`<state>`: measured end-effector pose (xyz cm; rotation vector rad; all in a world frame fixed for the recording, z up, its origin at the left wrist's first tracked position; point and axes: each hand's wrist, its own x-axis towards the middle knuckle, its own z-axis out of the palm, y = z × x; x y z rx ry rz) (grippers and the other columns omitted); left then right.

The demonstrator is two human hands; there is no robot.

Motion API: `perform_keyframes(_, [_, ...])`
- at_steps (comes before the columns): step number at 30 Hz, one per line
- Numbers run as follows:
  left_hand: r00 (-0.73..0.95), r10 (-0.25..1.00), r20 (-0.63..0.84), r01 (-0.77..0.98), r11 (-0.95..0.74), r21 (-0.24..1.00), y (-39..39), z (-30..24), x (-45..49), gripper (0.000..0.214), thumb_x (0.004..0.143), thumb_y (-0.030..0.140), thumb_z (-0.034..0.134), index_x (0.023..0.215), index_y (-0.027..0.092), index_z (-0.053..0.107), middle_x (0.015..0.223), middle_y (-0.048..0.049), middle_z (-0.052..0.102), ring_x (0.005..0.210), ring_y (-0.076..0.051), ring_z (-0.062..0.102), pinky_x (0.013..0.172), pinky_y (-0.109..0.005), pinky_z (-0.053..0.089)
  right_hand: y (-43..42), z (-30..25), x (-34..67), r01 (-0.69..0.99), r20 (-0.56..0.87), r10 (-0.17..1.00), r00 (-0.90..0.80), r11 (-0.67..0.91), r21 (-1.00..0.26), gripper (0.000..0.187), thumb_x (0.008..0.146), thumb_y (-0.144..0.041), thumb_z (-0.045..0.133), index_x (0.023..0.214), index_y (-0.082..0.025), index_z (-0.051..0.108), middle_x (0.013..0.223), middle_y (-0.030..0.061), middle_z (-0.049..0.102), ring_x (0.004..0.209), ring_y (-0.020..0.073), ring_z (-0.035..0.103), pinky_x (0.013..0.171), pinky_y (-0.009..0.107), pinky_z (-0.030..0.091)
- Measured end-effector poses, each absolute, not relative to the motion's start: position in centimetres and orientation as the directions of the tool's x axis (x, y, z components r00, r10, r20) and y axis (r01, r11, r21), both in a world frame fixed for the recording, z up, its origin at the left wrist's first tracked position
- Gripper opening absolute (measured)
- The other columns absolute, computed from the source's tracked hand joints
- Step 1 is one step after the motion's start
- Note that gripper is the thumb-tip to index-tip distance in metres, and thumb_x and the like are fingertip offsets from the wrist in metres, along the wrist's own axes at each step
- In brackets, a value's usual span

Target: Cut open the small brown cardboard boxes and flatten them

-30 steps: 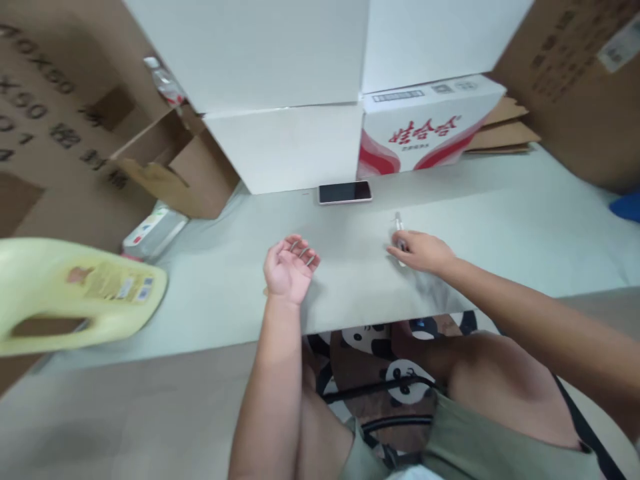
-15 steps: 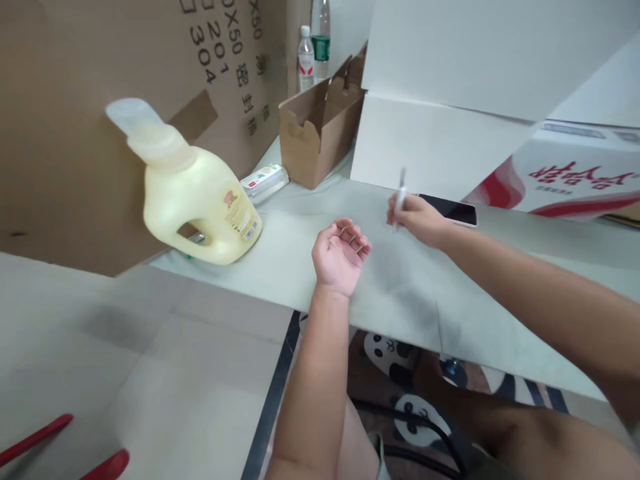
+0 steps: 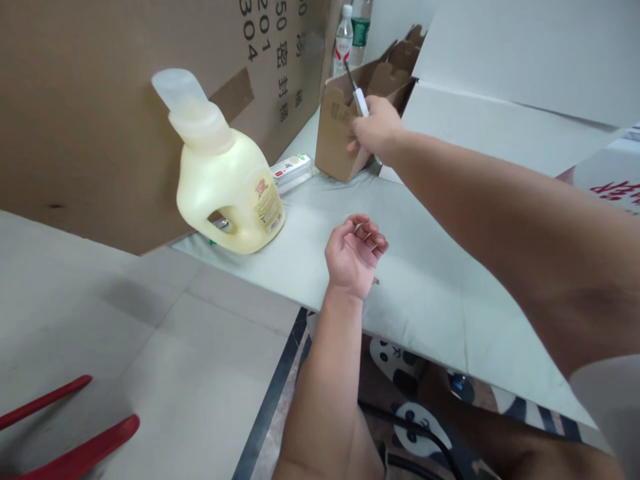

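My right hand (image 3: 376,130) is closed around a slim white-handled tool (image 3: 360,101) with a thin dark shaft that points up and to the left; its exact kind cannot be made out. That hand is in front of a small open cardboard box (image 3: 334,137), and whether it touches the box I cannot tell. My left hand (image 3: 354,259) rests palm up over the pale cloth-covered table (image 3: 425,287), fingers loosely curled and apart, with nothing in the palm. A tiny brown thing (image 3: 377,281) shows at the edge of that hand.
Left on the table stands a pale yellow jug (image 3: 227,180) with a handle, beside a clear flat package (image 3: 293,172). A big carton (image 3: 125,133) walls off the left. Two water bottles (image 3: 344,40) are behind the small box. White panels (image 3: 475,127) line the back; red bars (image 3: 90,447) lie lower left.
My right hand has moved left and away from me, carrying the tool from near the phone to the small cardboard box. My left hand keeps its palm-up pose. The view has shifted slightly.
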<state>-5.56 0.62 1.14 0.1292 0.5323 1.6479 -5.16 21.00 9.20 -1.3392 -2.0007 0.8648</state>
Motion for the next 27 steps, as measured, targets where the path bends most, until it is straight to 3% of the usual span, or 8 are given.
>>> perform_keyframes(4, [-0.384, 0.894, -0.232, -0.827, -0.221, 0.517, 1.0, 0.8, -5.0, 0.017, 0.086, 0.036, 0.053, 0.076, 0.022, 0.055, 0.068, 0.0004, 0.050, 0.057, -0.012, 0.050, 0.063, -0.027, 0.043, 19.2, 9.6, -2.2, 0.438, 0.272, 0.925, -0.265, 0.366, -0.821, 0.013, 0.092, -0.015, 0.049, 0.105, -0.014, 0.053, 0.093, -0.0014, 0.065, 0.065, 0.0096, 0.068, 0.077, 0.033, 0.057])
perform_keyframes(8, [-0.788, 0.593, -0.167, -0.511, -0.477, 0.715, 1.0, -0.2, -4.7, 0.016, 0.089, 0.032, 0.047, 0.075, 0.023, 0.045, 0.069, 0.0026, 0.042, 0.060, -0.011, 0.048, 0.065, -0.025, 0.040, 14.4, 8.8, 3.5, 0.284, 0.384, 0.880, -0.279, 0.458, -0.842, 0.012, 0.094, -0.021, 0.052, 0.104, -0.018, 0.055, 0.084, -0.0035, 0.066, 0.066, 0.0074, 0.062, 0.070, 0.022, 0.050])
perform_keyframes(10, [-0.909, 0.414, -0.036, -0.269, -0.519, 0.812, 0.8, -0.6, -5.0, 0.013, 0.092, 0.033, 0.045, 0.081, 0.024, 0.044, 0.079, 0.0019, 0.047, 0.076, -0.012, 0.055, 0.076, -0.025, 0.042, 11.3, 7.7, 7.8, 0.205, 0.404, 0.890, -0.210, 0.444, -0.872, 0.010, 0.092, -0.030, 0.056, 0.098, -0.022, 0.054, 0.077, -0.0029, 0.061, 0.060, 0.0095, 0.056, 0.059, 0.023, 0.045])
perform_keyframes(12, [-0.930, 0.356, 0.090, -0.112, -0.507, 0.855, 0.5, -0.8, -5.1, 0.008, 0.094, 0.036, 0.044, 0.094, 0.028, 0.046, 0.103, 0.0013, 0.056, 0.106, -0.015, 0.058, 0.093, -0.028, 0.041, 8.1, 6.3, 12.9, 0.141, 0.392, 0.920, -0.015, 0.390, -0.910, 0.011, 0.087, -0.037, 0.057, 0.089, -0.027, 0.052, 0.069, -0.0033, 0.049, 0.053, 0.0123, 0.044, 0.050, 0.027, 0.036])
perform_keyframes(15, [-0.847, 0.511, 0.145, -0.135, -0.471, 0.872, 0.4, -0.7, -4.3, 0.018, 0.094, 0.041, 0.046, 0.106, 0.031, 0.054, 0.129, 0.0010, 0.058, 0.132, -0.021, 0.051, 0.108, -0.035, 0.037, 3.5, 4.8, 20.6, 0.212, 0.434, 0.856, 0.282, 0.386, -0.898, 0.018, 0.080, -0.043, 0.059, 0.076, -0.029, 0.049, 0.067, 0.0000, 0.036, 0.061, 0.0193, 0.047, 0.054, 0.034, 0.035])
perform_keyframes(20, [-0.484, 0.855, 0.186, -0.327, -0.374, 0.868, 1.0, 0.2, 0.4, 0.033, 0.088, 0.055, 0.058, 0.109, 0.031, 0.067, 0.137, -0.0025, 0.063, 0.141, -0.029, 0.049, 0.110, -0.039, 0.041, -1.4, 4.2, 28.9, 0.416, 0.416, 0.815, 0.403, 0.242, -0.877, 0.021, 0.079, -0.049, 0.060, 0.070, -0.030, 0.055, 0.068, 0.0033, 0.041, 0.060, 0.0215, 0.045, 0.053, 0.035, 0.029])
perform_keyframes(23, [-0.275, 0.944, 0.185, -0.382, -0.283, 0.880, 1.5, 0.4, 3.4, 0.038, 0.081, 0.057, 0.070, 0.107, 0.029, 0.072, 0.140, -0.0052, 0.063, 0.148, -0.033, 0.042, 0.114, -0.040, 0.041, -1.9, 3.8, 31.0, 0.356, 0.392, 0.815, 0.426, 0.247, -0.901, 0.012, 0.078, -0.043, 0.066, 0.078, -0.031, 0.067, 0.064, 0.0001, 0.038, 0.056, 0.0171, 0.037, 0.054, 0.034, 0.027])
perform_keyframes(27, [-0.164, 0.957, 0.240, -0.374, -0.285, 0.883, 2.5, 0.0, 6.5, 0.051, 0.068, 0.063, 0.082, 0.103, 0.027, 0.077, 0.138, -0.0052, 0.064, 0.151, -0.036, 0.036, 0.119, -0.042, 0.037, -1.7, 2.1, 32.3, 0.178, 0.391, 0.827, 0.405, 0.348, -0.920, 0.030, 0.077, -0.058, 0.072, 0.096, -0.036, 0.067, 0.076, -0.0003, 0.050, 0.066, 0.0179, 0.048, 0.061, 0.034, 0.042])
